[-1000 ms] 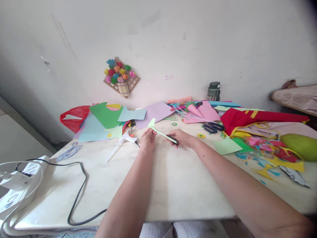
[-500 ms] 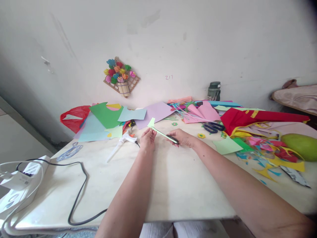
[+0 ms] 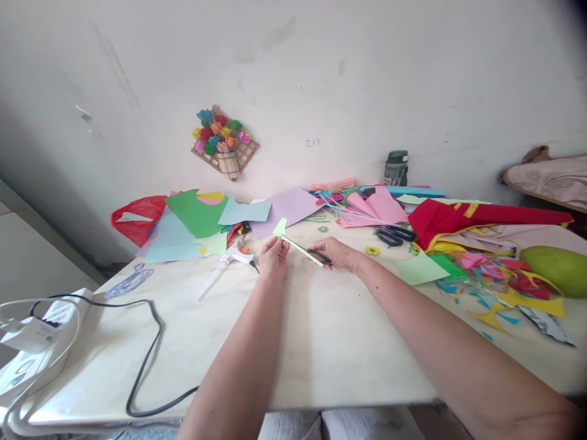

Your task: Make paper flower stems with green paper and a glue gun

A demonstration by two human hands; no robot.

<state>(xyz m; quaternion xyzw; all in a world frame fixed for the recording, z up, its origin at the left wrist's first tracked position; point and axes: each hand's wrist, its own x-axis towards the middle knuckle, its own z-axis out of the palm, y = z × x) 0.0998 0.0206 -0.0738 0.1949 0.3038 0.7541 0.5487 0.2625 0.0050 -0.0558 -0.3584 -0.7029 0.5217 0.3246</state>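
Note:
A narrow strip of light green paper (image 3: 300,249), wider at its far end, is pinched in the closed fingers of my left hand (image 3: 274,255). My right hand (image 3: 337,253) is wrapped round the dark handles of a pair of scissors (image 3: 320,256). The blades lie along the paper strip and point toward my left fingers. Both hands are over the middle of the table. Just left of my left hand, a white glue gun (image 3: 236,255) lies with a glue stick (image 3: 210,283) poking out of its back.
Coloured paper sheets (image 3: 293,211) line the back. Dark-handled scissors (image 3: 395,236), paper scraps (image 3: 499,287), a red cloth (image 3: 458,220) and a green mango-like fruit (image 3: 557,269) lie right. A black cable (image 3: 151,342) and power strip (image 3: 50,342) occupy the left.
The scissors in my right hand have shifted slightly against the paper strip, whose near end now shows apart from the handles. My left hand has hardly moved.

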